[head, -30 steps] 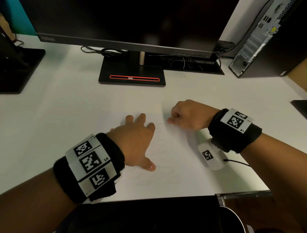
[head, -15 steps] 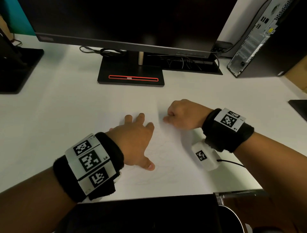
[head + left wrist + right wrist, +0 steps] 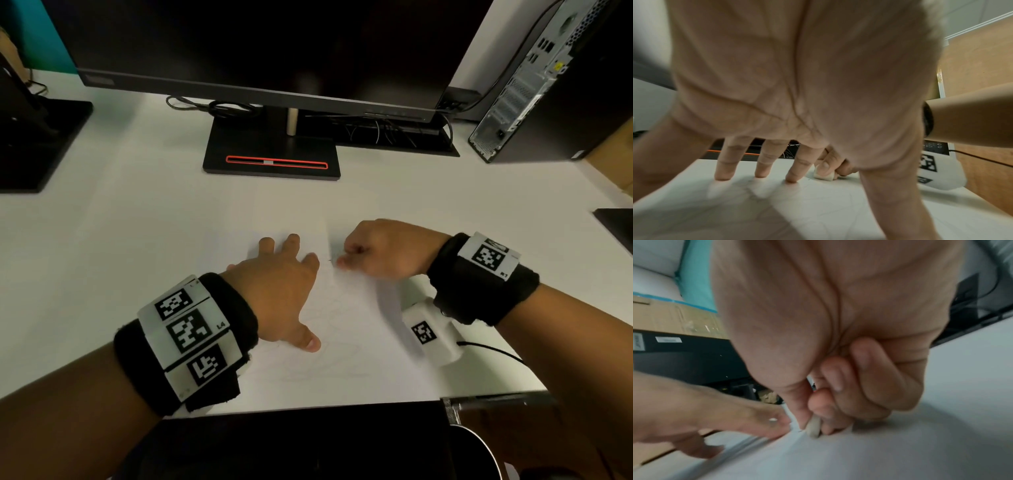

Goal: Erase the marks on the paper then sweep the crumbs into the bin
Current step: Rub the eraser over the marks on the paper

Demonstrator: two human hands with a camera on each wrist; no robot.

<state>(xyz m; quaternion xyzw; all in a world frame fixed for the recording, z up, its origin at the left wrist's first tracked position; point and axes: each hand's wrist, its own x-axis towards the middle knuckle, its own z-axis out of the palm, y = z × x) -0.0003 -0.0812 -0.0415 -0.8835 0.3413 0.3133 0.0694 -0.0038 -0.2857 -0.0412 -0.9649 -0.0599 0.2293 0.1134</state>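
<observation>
A white sheet of paper [image 3: 346, 329] with faint pencil scribbles lies on the white desk [image 3: 137, 240]. My left hand [image 3: 284, 291] rests flat on the paper [image 3: 818, 211], fingers [image 3: 723, 170] spread and straight, holding it down. My right hand [image 3: 383, 250] is curled just right of the left fingertips and pinches a small white eraser [image 3: 815, 426] between thumb and fingers. The eraser [image 3: 824, 175] presses on the paper [image 3: 838, 456] near its upper part. No crumbs can be made out.
A monitor on a black stand [image 3: 274, 161] fills the far middle of the desk. A computer tower [image 3: 534, 85] stands at the back right, another black base [image 3: 37, 144] at the left. A round bin rim [image 3: 479, 445] shows below the desk's front right edge.
The right hand with the eraser has slid a little to the left, closer to the left fingertips. The left hand has stayed pressed on the paper.
</observation>
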